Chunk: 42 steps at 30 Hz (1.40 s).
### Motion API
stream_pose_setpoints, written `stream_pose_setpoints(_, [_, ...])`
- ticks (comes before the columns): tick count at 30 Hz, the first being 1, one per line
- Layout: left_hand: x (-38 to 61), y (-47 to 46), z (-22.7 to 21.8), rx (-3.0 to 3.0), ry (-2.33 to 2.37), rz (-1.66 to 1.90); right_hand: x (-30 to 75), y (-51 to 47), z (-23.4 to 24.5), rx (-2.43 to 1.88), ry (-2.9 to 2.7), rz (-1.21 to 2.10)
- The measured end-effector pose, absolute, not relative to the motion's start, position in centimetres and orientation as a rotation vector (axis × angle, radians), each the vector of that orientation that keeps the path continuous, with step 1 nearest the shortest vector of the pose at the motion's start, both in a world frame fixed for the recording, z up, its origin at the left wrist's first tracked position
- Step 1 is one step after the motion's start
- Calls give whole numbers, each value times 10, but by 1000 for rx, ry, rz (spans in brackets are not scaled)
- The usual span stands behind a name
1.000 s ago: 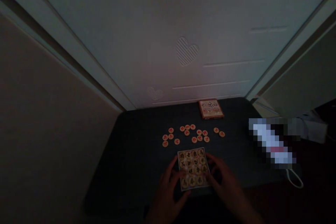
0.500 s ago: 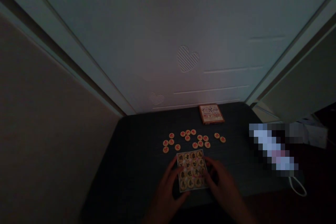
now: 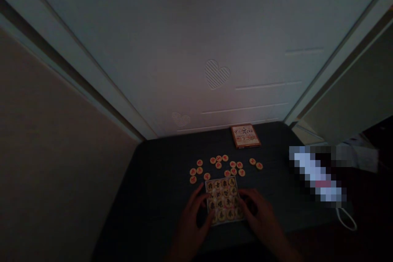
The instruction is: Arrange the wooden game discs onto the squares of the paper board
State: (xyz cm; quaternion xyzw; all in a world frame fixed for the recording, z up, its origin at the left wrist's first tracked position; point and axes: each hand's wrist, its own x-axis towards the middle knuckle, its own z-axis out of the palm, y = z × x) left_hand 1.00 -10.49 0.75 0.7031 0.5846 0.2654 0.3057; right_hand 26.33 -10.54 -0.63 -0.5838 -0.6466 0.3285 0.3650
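Observation:
My left hand (image 3: 190, 222) lies at the left edge of a square printed sheet (image 3: 220, 178), and my right hand (image 3: 261, 213) lies at its right edge. The fingers of both hands are spread, and neither hand visibly grips anything. A grid of round wooden chess pieces with black characters (image 3: 224, 202) covers the sheet. Just above it are several loose pieces with red characters (image 3: 218, 165). A small illustrated box (image 3: 245, 136) lies at the back of the table.
The dark table (image 3: 159, 184) stands against a pale heart-patterned panel (image 3: 217, 73), with a beige wall (image 3: 61, 131) on the left. A pixelated object (image 3: 316, 174) and a white cord (image 3: 346, 221) lie at the right, past the table's edge.
The whole scene sits lower in the view, the table and box shifting down. Both hands stay beside the sheet, and the pieces show no clear movement.

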Motion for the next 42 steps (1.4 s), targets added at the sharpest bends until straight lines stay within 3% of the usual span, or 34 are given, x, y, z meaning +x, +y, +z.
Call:
stream_pose_setpoints(10, [14,-110,7,1904,1519,763,268,-105,-2,-1521,-1694,794])
stream_pose_setpoints(18, [-4,-105,13,1848,1605,777,328,-56,-15,-1578,-1840,271])
stream_pose_setpoints(25, [-15,-111,4,1817,1683,892,341,-29,-14,-1455,-2195,416])
stream_pose_setpoints(35, [-15,-95,-2,1954,1682,976,308,5,-12,-1261,-2280,585])
stream_pose_setpoints(42, [-27,-45,2,2199,1624,828,307,12,-5,-1181,-2299,604])
